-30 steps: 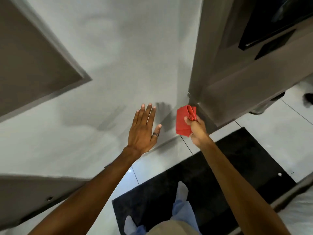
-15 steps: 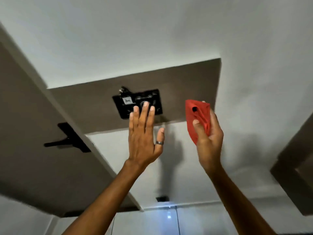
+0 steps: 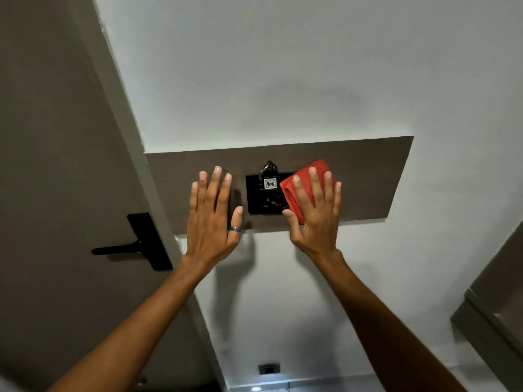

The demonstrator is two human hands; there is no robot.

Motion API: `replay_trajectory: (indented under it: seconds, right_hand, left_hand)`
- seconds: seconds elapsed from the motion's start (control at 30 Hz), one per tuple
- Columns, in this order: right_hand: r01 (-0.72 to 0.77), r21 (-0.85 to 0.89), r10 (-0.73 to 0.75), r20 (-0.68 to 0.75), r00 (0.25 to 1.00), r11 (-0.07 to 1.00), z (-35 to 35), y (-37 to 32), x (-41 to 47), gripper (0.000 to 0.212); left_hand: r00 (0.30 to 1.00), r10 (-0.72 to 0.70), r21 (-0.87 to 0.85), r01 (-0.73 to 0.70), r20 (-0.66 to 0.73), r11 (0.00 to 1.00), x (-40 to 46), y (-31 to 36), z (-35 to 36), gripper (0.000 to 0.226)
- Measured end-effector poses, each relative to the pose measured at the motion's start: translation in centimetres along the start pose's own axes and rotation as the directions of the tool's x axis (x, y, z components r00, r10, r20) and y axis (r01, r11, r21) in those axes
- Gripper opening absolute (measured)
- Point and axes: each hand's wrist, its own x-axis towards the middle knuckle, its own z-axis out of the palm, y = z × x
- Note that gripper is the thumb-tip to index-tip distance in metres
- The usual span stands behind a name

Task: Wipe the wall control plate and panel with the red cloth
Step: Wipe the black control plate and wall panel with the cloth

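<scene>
A black control plate [image 3: 263, 198] with a small tag reading 406 and a key ring sits on a brown wall panel [image 3: 368, 176]. My right hand [image 3: 315, 213] lies flat over the folded red cloth [image 3: 300, 182], pressing it against the plate's right edge and the panel. My left hand [image 3: 213, 213] rests flat on the panel to the left of the plate, fingers spread, a ring on its thumb. The cloth covers the right part of the plate.
A brown door with a black lever handle [image 3: 135, 244] stands at the left. White wall surrounds the panel. A small dark outlet [image 3: 268, 368] sits low on the wall. A grey cabinet edge [image 3: 492, 306] juts in at the right.
The view has lifted from the floor to the wall panel. My right hand carried the red cloth up and pressed it flat on the plate. My left hand moved left of the plate.
</scene>
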Motion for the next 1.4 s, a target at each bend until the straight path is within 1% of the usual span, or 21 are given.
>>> replay_trajectory:
  seconds: [0.13, 0.17, 0.27, 0.33, 0.4, 0.43, 0.5, 0.53, 0.63, 0.67, 0.77, 0.8, 0.87, 0.9, 0.93, 1.0, 1.03, 1.1, 1.2, 1.3, 1.4]
  right_hand:
    - [0.146, -0.178, -0.167, -0.113, 0.979, 0.973, 0.4, 2.1, 1.6, 0.053]
    - [0.126, -0.206, -0.161, -0.159, 0.974, 0.97, 0.7, 2.0, 2.0, 0.05]
    - [-0.154, -0.116, 0.113, -0.296, 0.948, 0.981, 2.2, -2.4, 1.6, 0.042]
    - [-0.142, -0.12, 0.102, -0.29, 0.952, 0.983, 2.6, -4.0, 1.0, 0.04]
    - [-0.007, -0.215, -0.05, -0.259, 0.964, 0.977, 1.8, -2.2, 1.9, 0.038]
    - [-0.039, -0.213, -0.024, -0.286, 0.958, 0.976, 1.4, -1.4, 2.4, 0.037]
    - [-0.234, -0.097, 0.188, -0.343, 0.92, 0.967, 1.4, -1.5, 2.6, 0.037]
    - [-0.233, -0.093, 0.19, -0.338, 0.922, 0.968, 1.8, -2.1, 2.2, 0.038]
    - [0.1, -0.237, -0.156, -0.228, 0.961, 0.966, 2.0, -0.8, 1.9, 0.038]
    - [0.083, -0.226, -0.138, -0.239, 0.961, 0.971, 1.7, -0.1, 2.1, 0.037]
    - [-0.234, -0.072, 0.197, -0.336, 0.921, 0.97, 1.9, -1.3, 2.3, 0.038]
    - [-0.195, -0.091, 0.158, -0.318, 0.935, 0.977, 2.1, -1.6, 1.9, 0.038]
    - [0.031, -0.198, -0.079, -0.239, 0.968, 0.98, 1.4, 0.0, 1.7, 0.038]
    - [0.044, -0.213, -0.095, -0.234, 0.968, 0.976, 0.9, 1.1, 2.1, 0.037]
    - [-0.048, -0.184, -0.005, -0.277, 0.961, 0.982, 0.6, 1.7, 2.9, 0.037]
    - [-0.337, -0.052, 0.29, -0.398, 0.87, 0.94, 1.0, 0.9, 4.3, 0.037]
    - [-0.397, -0.025, 0.35, -0.424, 0.835, 0.917, 1.5, 0.2, 4.4, 0.038]
    - [-0.317, -0.115, 0.252, -0.385, 0.888, 0.942, 2.2, 0.4, 3.2, 0.042]
    - [-0.055, -0.201, 0.01, -0.216, 0.976, 0.978, 1.2, 3.8, 0.0, 0.052]
    - [0.042, -0.22, -0.069, -0.116, 0.991, 0.975, 0.4, 5.6, -1.0, 0.063]
    - [0.111, -0.145, -0.128, -0.111, 0.985, 0.983, -0.6, 6.3, -0.4, 0.07]
  left_hand:
    - [0.997, 0.078, 0.007, -0.078, -0.012, 0.997, 1.8, -1.3, 1.1, 0.063]
    - [0.996, 0.087, 0.01, -0.087, -0.019, 0.996, 2.3, -1.6, 1.4, 0.062]
    - [0.996, 0.072, 0.046, -0.07, -0.043, 0.997, 3.4, -2.1, 2.5, 0.061]
    - [0.996, 0.061, 0.089, -0.055, -0.067, 0.995, 3.3, -2.3, 3.1, 0.06]
    - [0.992, 0.075, 0.129, -0.061, -0.106, 0.99, 3.1, -2.3, 3.8, 0.058]
    - [0.989, 0.081, 0.141, -0.063, -0.125, 0.988, 3.2, -2.3, 4.0, 0.058]
    - [0.984, 0.09, 0.145, -0.067, -0.155, 0.987, 3.3, -2.2, 4.4, 0.059]
    - [0.981, 0.085, 0.145, -0.06, -0.174, 0.988, 3.3, -2.2, 4.6, 0.059]
    - [0.977, 0.058, 0.131, -0.031, -0.203, 0.991, 3.0, -1.9, 5.2, 0.058]
    - [0.976, 0.061, 0.128, -0.034, -0.21, 0.991, 3.0, -2.0, 5.4, 0.058]
    - [0.973, 0.056, 0.142, -0.024, -0.224, 0.99, 3.2, -2.2, 5.8, 0.058]
    - [0.972, 0.051, 0.143, -0.018, -0.227, 0.99, 3.2, -2.1, 5.8, 0.058]
    - [0.972, 0.057, 0.141, -0.025, -0.23, 0.99, 3.0, -2.1, 5.9, 0.058]
    - [0.97, 0.064, 0.147, -0.029, -0.235, 0.989, 2.9, -2.1, 6.0, 0.059]
    - [0.968, 0.063, 0.153, -0.026, -0.242, 0.988, 3.0, -2.2, 6.0, 0.058]
    - [0.969, 0.055, 0.156, -0.018, -0.242, 0.988, 3.2, -2.2, 5.9, 0.058]
    - [0.97, 0.061, 0.163, -0.023, -0.237, 0.986, 3.1, -2.1, 5.9, 0.059]
    - [0.972, 0.07, 0.172, -0.031, -0.223, 0.985, 3.0, -2.1, 5.9, 0.059]
    - [0.966, 0.077, 0.195, -0.028, -0.247, 0.98, 2.9, -2.3, 6.3, 0.059]
    - [0.965, 0.077, 0.197, -0.027, -0.252, 0.98, 3.0, -2.2, 6.1, 0.06]
    - [0.968, 0.081, 0.195, -0.034, -0.237, 0.98, 3.2, -2.0, 5.8, 0.06]
